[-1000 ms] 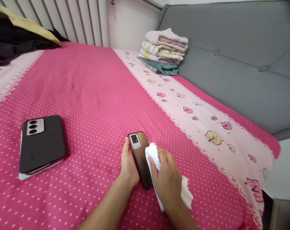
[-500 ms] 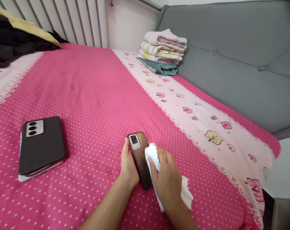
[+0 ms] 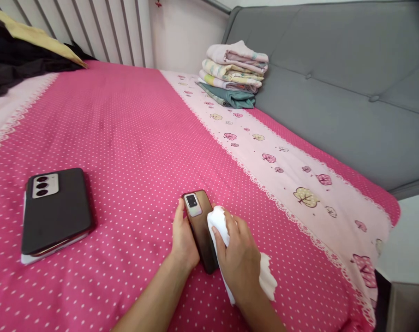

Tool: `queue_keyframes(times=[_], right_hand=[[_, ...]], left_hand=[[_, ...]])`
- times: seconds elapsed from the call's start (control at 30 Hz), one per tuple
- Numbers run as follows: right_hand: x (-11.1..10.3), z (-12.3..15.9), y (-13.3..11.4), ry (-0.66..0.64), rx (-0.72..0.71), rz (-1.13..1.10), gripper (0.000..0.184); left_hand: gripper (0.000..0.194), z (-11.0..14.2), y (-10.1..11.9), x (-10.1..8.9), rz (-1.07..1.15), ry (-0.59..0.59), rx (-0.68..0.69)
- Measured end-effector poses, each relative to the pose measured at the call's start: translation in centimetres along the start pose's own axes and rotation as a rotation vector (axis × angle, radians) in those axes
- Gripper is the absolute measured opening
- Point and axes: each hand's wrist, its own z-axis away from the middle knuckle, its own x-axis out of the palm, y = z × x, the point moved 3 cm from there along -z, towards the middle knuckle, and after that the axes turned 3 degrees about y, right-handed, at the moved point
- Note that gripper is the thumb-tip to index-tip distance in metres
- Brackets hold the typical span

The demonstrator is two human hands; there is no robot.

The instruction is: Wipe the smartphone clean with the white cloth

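A smartphone (image 3: pixel 203 230) in a brownish see-through case is held back side up, its camera block at the far left corner. My left hand (image 3: pixel 184 240) grips it from the left, with most fingers hidden beneath it. My right hand (image 3: pixel 240 258) is closed on a white cloth (image 3: pixel 218 222), which lies against the phone's right edge. The cloth's loose end hangs out on the right side of that hand, over the bedspread.
On the left lies a dark phone (image 3: pixel 59 212) atop other flat things. A pink dotted bedspread (image 3: pixel 126 138) covers the bed. Folded cloths (image 3: pixel 235 69) are stacked by the grey headboard (image 3: pixel 334 83). Dark and yellow fabric (image 3: pixel 19 60) lies at the far left.
The whole view has shifted slightly, so everything sits a little further left. Both hands keep their hold on the phone and the cloth, with hardly any movement between them.
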Motion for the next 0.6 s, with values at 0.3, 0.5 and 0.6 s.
queue_keyframes(times=[0.3, 0.5, 0.6], right_hand=[[-0.02, -0.06, -0.14, -0.006, -0.001, 0.021, 0.039], [0.05, -0.08, -0.14, -0.004, 0.001, 0.032, 0.039], [0.13, 0.0, -0.03, -0.013, 0.008, 0.029, 0.04]], left_hand=[[0.054, 0.07, 0.15, 0.07, -0.006, 0.006, 0.02], [0.05, 0.1, 0.14, 0.09, 0.011, 0.01, 0.007], [0.05, 0.0, 0.15, 0.05, 0.019, 0.023, 0.007]])
